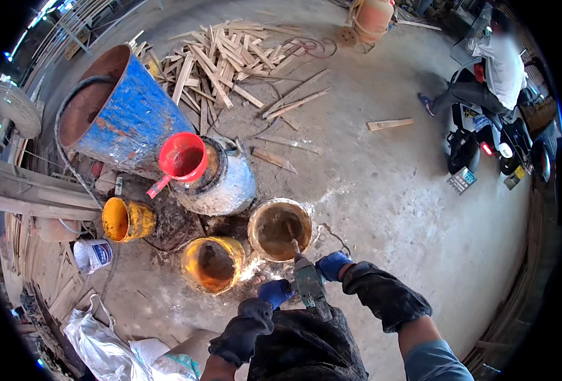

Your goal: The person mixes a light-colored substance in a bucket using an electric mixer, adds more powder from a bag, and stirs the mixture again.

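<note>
My left hand (276,293), in a blue glove, is closed at the left side of a grey-green power drill (310,281). At the drill's right side, my right hand (333,265), gloved the same, is also closed. Both seem to grip its side handles, which the gloves hide. A rod (295,242) runs from the drill's nose down into a round pale bucket (251,223) with murky brown contents. Just left of that bucket stands a stained yellow bucket (188,274) with brown residue or liquid inside. Dark sleeve covers reach over both my forearms.
A red dipper (184,157) rests atop a crusted whitish drum (230,187). Behind leans a large blue barrel (142,108). Another yellow bucket (142,220) and a white pail (93,255) stand left. Wood strips (214,63) lie heaped beyond; a person (498,66) sits far right beside motorbikes.
</note>
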A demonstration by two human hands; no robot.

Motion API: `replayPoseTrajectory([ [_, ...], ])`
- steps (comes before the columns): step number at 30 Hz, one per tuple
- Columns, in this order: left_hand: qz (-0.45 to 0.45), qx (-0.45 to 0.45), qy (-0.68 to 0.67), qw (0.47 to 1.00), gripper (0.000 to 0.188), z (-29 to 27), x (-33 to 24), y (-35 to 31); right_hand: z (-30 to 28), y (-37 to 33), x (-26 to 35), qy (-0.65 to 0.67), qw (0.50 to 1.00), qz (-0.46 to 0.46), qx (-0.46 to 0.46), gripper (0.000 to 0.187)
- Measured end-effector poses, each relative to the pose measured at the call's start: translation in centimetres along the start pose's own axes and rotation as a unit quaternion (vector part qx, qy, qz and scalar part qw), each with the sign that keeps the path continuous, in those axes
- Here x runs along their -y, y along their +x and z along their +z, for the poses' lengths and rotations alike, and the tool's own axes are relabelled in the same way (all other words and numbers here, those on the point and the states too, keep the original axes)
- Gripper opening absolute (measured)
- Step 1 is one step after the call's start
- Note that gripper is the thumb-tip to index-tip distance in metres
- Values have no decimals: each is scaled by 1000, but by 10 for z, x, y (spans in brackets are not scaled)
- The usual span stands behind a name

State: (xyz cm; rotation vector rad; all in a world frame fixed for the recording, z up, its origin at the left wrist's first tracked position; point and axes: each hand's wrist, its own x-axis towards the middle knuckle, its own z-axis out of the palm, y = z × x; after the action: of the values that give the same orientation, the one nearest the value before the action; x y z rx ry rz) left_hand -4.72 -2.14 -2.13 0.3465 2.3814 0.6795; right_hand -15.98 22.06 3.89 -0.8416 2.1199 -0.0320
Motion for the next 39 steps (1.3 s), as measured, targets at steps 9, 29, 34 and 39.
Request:
replayPoseTrajectory([
  [9, 84, -38, 17, 996, 39, 20, 53, -25, 25, 24, 20, 55, 996, -61, -15, 25],
  [29, -3, 44, 9, 999, 41, -5, 34, -33, 37, 17, 25, 105, 990, -48, -84, 25],
  [34, -12, -1, 64, 998, 40, -18, 9, -31, 36, 14, 21, 92, 992, -20, -85, 24],
  [39, 74, -11, 61, 995, 39, 4, 23, -27, 22, 10, 21, 72, 995, -10, -67, 21],
])
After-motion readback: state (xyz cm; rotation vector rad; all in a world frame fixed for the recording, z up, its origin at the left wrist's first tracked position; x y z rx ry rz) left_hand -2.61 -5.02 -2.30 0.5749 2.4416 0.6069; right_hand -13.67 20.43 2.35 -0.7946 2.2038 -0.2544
